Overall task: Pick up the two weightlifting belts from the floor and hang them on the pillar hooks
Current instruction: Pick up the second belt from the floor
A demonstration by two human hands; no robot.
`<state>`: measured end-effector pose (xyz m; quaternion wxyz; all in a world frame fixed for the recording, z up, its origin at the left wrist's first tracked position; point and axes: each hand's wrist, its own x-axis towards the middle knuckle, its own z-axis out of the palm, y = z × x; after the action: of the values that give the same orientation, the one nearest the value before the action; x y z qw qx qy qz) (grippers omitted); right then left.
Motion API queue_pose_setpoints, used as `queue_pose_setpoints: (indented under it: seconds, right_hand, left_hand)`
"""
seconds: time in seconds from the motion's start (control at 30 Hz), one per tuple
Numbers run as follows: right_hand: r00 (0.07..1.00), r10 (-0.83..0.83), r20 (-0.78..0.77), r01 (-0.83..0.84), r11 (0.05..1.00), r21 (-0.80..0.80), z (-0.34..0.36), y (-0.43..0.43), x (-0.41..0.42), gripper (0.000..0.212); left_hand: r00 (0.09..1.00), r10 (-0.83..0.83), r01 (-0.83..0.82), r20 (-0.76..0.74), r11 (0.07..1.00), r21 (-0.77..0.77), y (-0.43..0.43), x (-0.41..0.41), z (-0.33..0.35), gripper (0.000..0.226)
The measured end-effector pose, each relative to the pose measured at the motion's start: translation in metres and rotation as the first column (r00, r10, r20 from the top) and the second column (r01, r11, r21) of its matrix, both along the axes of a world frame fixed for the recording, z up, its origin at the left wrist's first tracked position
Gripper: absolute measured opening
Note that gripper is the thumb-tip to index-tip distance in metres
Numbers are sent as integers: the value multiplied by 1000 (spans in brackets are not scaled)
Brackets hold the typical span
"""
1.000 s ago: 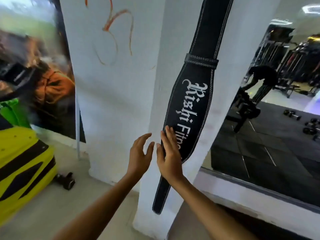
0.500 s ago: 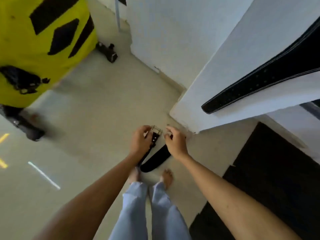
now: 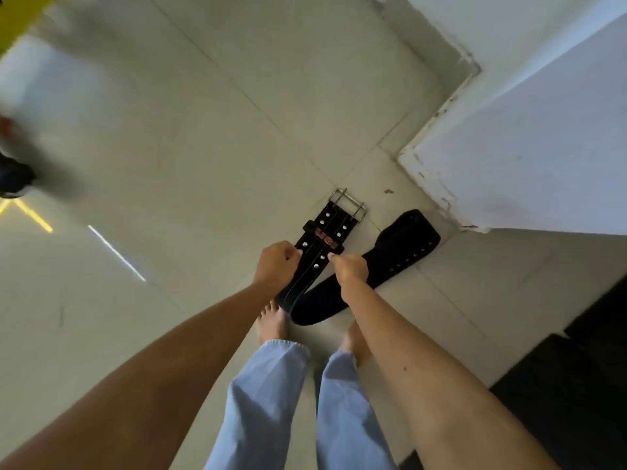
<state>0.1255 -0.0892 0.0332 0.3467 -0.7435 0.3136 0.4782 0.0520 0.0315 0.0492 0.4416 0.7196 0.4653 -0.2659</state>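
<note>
Both hands (image 3: pixel 314 266) gripping black belt (image 3: pixel 320 232) — near pillar (image 3: pixel 529 157) base, floor level

Blurred at the far left: a yellow shape (image 3: pixel 20 15), cut by the edge. Hidden under the right hand (image 3: pixel 349 269): part of the belt (image 3: pixel 400 245). Pillar (image 3: pixel 529 137) cut off above.

1. You have 1 black leather weightlifting belt (image 3: pixel 339 266) on the floor.
2. It carries 1 silver metal buckle (image 3: pixel 347 203).
3. You see 2 bare hands, left (image 3: pixel 276 264) and right (image 3: pixel 349 271).
4. You see 2 bare feet (image 3: pixel 271 322).
5. You see 1 white pillar (image 3: pixel 526 147).
</note>
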Motion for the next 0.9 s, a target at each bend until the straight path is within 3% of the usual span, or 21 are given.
queue_pose_setpoints:
  seconds: [0.13,0.2,0.3,0.4,0.5,0.6,0.73,0.83,0.9]
  right_hand:
    - [950,-298,-95,295,955,-39,-103,6,6,54]
    - [905,-393,-160,403,915,31,-144,7,9,37]
    - [856,-469,-219,507,845,170,-179,1,10,18]
    - [875,-451,-177,483,842,241,-180,-9,2,34]
    - [911,-396,-114,413,877,247,-140,-20,-9,34]
    - [927,-363,-91,373,879,296,-74,-33,-17,24]
    - [955,-295,24,262,878,401,28,-45,-18,24]
    - [952,-271,140,180,870,459,119,-48,-1,25]
    - [943,-243,227,108,869,483,185,-48,14,25]
  left_hand:
    - [992,123,-124,-32,992,-11,8,30,-94,31]
    - [986,164,-166,-41,985,-46,7,42,-133,40]
    - [976,203,-211,-79,971,-112,-2,48,-174,52]
    - [960,262,-273,-100,955,-117,-11,41,-181,45]
    - [905,400,-420,-145,896,-147,-16,23,-149,42]
    - [832,516,-555,-204,786,-273,-20,8,-92,49]
    - [875,475,-464,-96,764,-448,-21,1,-2,44]
    - [913,398,-309,93,820,-482,-24,12,84,45]
    - [882,399,-240,249,837,-491,-27,25,149,38]
